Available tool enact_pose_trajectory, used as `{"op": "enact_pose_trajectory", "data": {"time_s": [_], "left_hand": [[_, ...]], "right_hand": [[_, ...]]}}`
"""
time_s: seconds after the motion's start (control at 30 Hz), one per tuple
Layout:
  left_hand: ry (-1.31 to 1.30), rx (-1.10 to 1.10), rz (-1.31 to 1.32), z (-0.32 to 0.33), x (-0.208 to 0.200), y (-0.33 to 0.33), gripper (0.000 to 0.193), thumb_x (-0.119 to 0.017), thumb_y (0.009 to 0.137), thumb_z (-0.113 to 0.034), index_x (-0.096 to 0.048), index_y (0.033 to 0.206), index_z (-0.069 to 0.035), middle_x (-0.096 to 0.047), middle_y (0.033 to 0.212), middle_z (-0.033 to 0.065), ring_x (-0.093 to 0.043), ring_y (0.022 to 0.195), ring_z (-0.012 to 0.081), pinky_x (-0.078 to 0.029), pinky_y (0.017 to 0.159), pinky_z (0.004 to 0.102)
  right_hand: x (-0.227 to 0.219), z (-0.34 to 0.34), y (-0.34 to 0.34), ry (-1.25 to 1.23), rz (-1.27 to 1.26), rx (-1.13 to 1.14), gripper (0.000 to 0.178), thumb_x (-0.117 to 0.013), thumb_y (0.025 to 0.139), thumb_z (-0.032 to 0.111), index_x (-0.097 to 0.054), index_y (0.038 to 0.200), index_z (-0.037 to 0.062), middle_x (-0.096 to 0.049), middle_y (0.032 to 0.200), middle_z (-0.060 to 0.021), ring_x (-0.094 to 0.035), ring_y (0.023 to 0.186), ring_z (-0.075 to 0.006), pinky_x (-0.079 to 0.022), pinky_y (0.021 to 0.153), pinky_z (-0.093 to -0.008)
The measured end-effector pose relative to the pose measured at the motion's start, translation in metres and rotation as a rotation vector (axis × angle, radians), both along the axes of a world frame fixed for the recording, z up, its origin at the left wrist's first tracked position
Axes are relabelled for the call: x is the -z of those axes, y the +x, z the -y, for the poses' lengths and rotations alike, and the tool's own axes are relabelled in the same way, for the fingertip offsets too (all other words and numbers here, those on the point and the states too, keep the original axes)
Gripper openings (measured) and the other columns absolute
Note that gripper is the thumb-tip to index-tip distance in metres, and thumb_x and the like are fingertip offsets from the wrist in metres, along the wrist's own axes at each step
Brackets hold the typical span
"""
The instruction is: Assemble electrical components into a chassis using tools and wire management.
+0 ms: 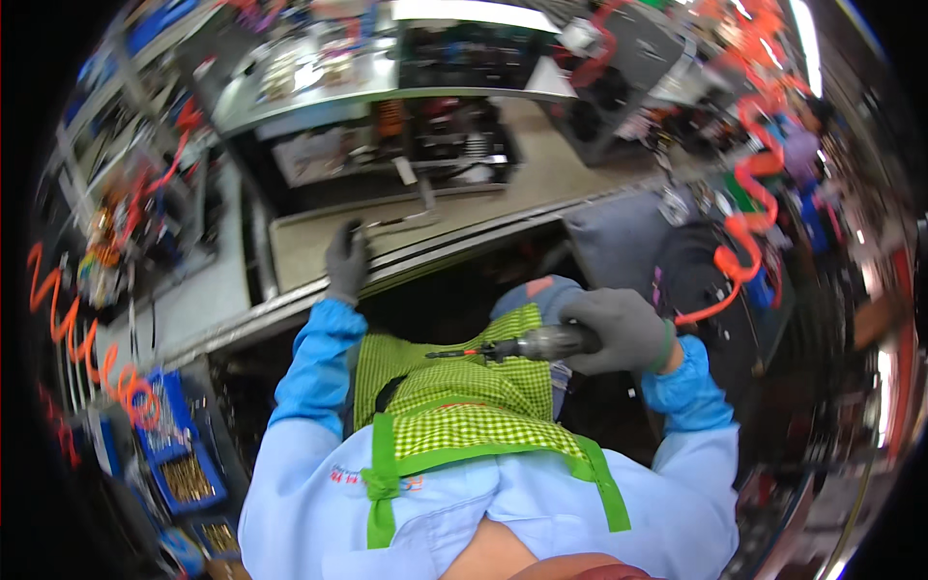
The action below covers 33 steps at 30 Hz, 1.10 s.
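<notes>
My right hand (619,329), in a grey glove, is closed around a dark, straight-bodied air screwdriver (556,341). Its long bit points left across my green checked apron (464,387). From behind that hand an orange coiled hose (739,232) runs up to the right. My left hand (346,261), also gloved, is at the bench's front edge. Motion blur smears its fingers. Beside its fingertips lies a bent metal rod-like piece (401,224) with a pale end; whether the fingers touch it cannot be made out.
Under a raised shelf (329,111) stands a dark open box (454,145) with blurred parts. Blue bins (188,478) of brass-coloured small parts sit at lower left. Another orange coiled hose (82,338) hangs at far left. A grey surface (619,237) borders the bench on the right.
</notes>
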<state>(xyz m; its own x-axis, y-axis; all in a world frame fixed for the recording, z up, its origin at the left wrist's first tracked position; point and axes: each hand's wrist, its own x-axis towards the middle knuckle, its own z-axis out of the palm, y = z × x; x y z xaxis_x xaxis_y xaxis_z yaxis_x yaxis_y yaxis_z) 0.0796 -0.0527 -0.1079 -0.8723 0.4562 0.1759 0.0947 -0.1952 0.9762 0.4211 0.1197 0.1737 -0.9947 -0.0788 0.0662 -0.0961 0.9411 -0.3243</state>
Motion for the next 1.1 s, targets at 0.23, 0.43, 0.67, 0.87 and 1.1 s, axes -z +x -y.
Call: {"op": "enact_pose_trajectory", "data": {"time_s": [0.23,0.43,0.67,0.87,1.1], "left_hand": [[0.059,0.046,0.043,0.005,-0.011,0.002,0.02,-0.049,0.094,-0.012,-0.053,0.113,-0.008,-0.048,0.068,-0.0017,-0.042,0.051,0.0049,-0.035,0.042,0.0206],[-0.006,0.054,0.022,0.006,-0.015,0.006,0.018,-0.05,0.094,-0.013,-0.054,0.111,-0.007,-0.046,0.067,-0.0018,-0.042,0.051,0.0047,-0.034,0.041,0.0206],[-0.038,0.0,0.034,0.003,-0.029,0.014,0.019,-0.051,0.093,-0.014,-0.055,0.111,-0.007,-0.05,0.07,-0.0009,-0.045,0.053,0.0053,-0.037,0.043,0.0209],[-0.095,-0.017,0.004,0.002,-0.03,0.018,0.018,-0.051,0.093,-0.013,-0.055,0.11,-0.006,-0.051,0.071,-0.0002,-0.047,0.055,0.006,-0.04,0.046,0.0212],[-0.113,-0.01,-0.065,0.0,-0.012,0.006,0.019,-0.05,0.093,-0.014,-0.056,0.11,-0.007,-0.052,0.072,0.0003,-0.048,0.056,0.0059,-0.04,0.048,0.0212]], "right_hand": [[0.028,-0.092,0.065,0.476,0.625,0.087,0.041,-0.069,0.06,0.022,-0.058,0.098,0.0099,-0.061,0.092,-0.0099,-0.062,0.081,-0.032,-0.049,0.067,-0.0419],[0.01,-0.15,0.095,0.818,0.561,0.024,0.026,-0.066,0.064,0.024,-0.065,0.09,0.0238,-0.058,0.112,0.0039,-0.037,0.127,-0.0254,-0.023,0.102,-0.0606],[0.055,-0.231,0.137,1.001,0.757,0.073,0.019,-0.058,0.077,0.03,-0.068,0.092,0.0284,-0.046,0.137,0.0052,-0.02,0.139,-0.0272,-0.008,0.108,-0.0636],[0.111,-0.255,0.189,1.027,0.95,0.156,0.022,-0.055,0.079,0.034,-0.068,0.096,0.0316,-0.038,0.143,0.0056,-0.012,0.141,-0.0305,-0.007,0.108,-0.0636],[0.092,-0.198,0.157,0.727,0.853,0.389,0.028,-0.057,0.076,0.021,-0.067,0.102,0.0226,-0.048,0.13,-0.0026,-0.029,0.132,-0.0263,-0.031,0.099,-0.0537]]}}
